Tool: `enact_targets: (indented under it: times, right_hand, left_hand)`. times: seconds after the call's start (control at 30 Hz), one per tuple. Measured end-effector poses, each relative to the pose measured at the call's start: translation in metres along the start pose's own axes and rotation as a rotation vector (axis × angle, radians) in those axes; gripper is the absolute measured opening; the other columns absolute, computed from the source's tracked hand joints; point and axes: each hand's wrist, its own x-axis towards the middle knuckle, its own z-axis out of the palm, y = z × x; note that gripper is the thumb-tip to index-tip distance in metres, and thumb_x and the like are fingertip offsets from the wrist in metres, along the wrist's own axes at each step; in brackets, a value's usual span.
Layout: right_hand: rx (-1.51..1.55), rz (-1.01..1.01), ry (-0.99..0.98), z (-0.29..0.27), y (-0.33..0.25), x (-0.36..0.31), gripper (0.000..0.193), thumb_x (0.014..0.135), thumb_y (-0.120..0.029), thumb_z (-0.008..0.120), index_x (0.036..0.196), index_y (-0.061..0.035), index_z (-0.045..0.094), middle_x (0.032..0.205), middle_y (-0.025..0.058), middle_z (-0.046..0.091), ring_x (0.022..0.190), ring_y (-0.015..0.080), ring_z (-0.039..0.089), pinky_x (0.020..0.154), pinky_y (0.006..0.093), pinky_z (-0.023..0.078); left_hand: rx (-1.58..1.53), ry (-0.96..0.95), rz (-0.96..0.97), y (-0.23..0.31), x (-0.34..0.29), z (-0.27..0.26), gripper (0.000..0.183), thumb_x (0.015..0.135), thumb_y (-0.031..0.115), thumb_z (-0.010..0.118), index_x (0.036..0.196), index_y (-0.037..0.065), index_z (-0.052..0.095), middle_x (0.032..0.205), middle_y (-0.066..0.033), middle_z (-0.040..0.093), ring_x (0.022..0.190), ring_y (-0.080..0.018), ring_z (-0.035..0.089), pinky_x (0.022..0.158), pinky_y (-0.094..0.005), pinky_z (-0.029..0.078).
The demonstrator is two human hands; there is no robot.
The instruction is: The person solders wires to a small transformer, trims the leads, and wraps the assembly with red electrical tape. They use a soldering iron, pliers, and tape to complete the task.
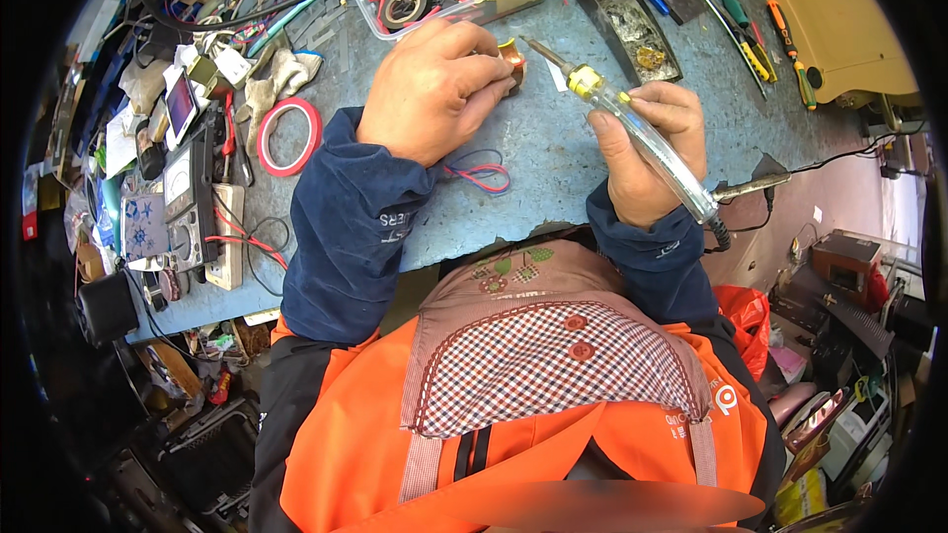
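Note:
My left hand (430,89) pinches a small copper-coloured part with a yellow edge (513,61), which looks like a coil; the fingers hide most of it. In my right hand (632,186) is a soldering iron (656,146) with a clear handle and a yellow collar, held like a pen. Its metal tip points up and left, a short gap from the copper-coloured part. Just below my left hand, a loop of thin red and blue wire (486,176) lies on the blue worktop (533,138).
A clear bin (367,2) of tubing and tape stands at the back. Behind the iron lies a dark tray (632,39) with amber residue. Screwdrivers (788,44) lie back right. A red tape roll (289,136), an analogue meter (183,183) and heaped clutter fill the left.

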Motion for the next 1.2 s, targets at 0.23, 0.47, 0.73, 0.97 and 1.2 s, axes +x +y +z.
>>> enact_targets:
  times: [0.23, 0.47, 0.73, 0.97, 1.2]
  right_hand:
    - [0.007, 0.0, -0.006, -0.001, 0.0005, -0.0003, 0.042, 0.076, -0.005, 0.096, 0.105, -0.0041, 0.065, 0.11, 0.015, 0.068, 0.091, 0.022, 0.067, 0.077, 0.0342, 0.056]
    - [0.057, 0.029, 0.024, -0.0019, -0.0018, -0.0025, 0.043, 0.076, -0.004, 0.096, 0.106, -0.0037, 0.065, 0.111, 0.0154, 0.068, 0.09, 0.0208, 0.068, 0.076, 0.0331, 0.056]
    - [0.023, 0.002, -0.027, -0.0015, -0.0005, -0.0011, 0.044, 0.077, -0.006, 0.097, 0.107, -0.0048, 0.065, 0.111, 0.0148, 0.068, 0.087, 0.021, 0.068, 0.074, 0.0334, 0.056]
    - [0.0, -0.022, -0.025, -0.0031, 0.0015, 0.0001, 0.044, 0.077, -0.007, 0.097, 0.107, -0.0052, 0.065, 0.111, 0.0146, 0.068, 0.089, 0.0218, 0.068, 0.074, 0.0334, 0.056]
    - [-0.013, -0.018, -0.009, -0.0041, -0.0003, 0.0012, 0.044, 0.078, -0.005, 0.096, 0.107, -0.0043, 0.064, 0.11, 0.0149, 0.068, 0.089, 0.0212, 0.068, 0.075, 0.0334, 0.055]
  left_hand:
    - [0.002, 0.003, 0.005, 0.0011, 0.0017, -0.0009, 0.019, 0.081, 0.011, 0.087, 0.099, 0.009, 0.082, 0.1, -0.0036, 0.072, 0.093, -0.0276, 0.068, 0.083, -0.0406, 0.057]
    - [-0.009, -0.049, -0.022, 0.0036, 0.0012, -0.0044, 0.021, 0.084, 0.007, 0.084, 0.105, 0.008, 0.083, 0.105, -0.0063, 0.073, 0.099, -0.0285, 0.07, 0.088, -0.0399, 0.057]
    - [-0.001, -0.048, -0.028, 0.004, 0.0011, -0.0033, 0.02, 0.083, 0.007, 0.084, 0.103, 0.007, 0.082, 0.105, -0.0068, 0.074, 0.099, -0.0294, 0.071, 0.088, -0.0403, 0.057]
    - [0.0, 0.006, 0.01, 0.003, 0.0033, -0.0023, 0.015, 0.082, 0.01, 0.086, 0.097, 0.009, 0.083, 0.098, -0.0039, 0.071, 0.091, -0.0277, 0.068, 0.081, -0.0407, 0.056]
    - [-0.007, 0.0, 0.004, 0.0042, 0.004, -0.0032, 0.016, 0.082, 0.01, 0.086, 0.097, 0.009, 0.083, 0.098, -0.0043, 0.072, 0.092, -0.0278, 0.069, 0.082, -0.0406, 0.057]
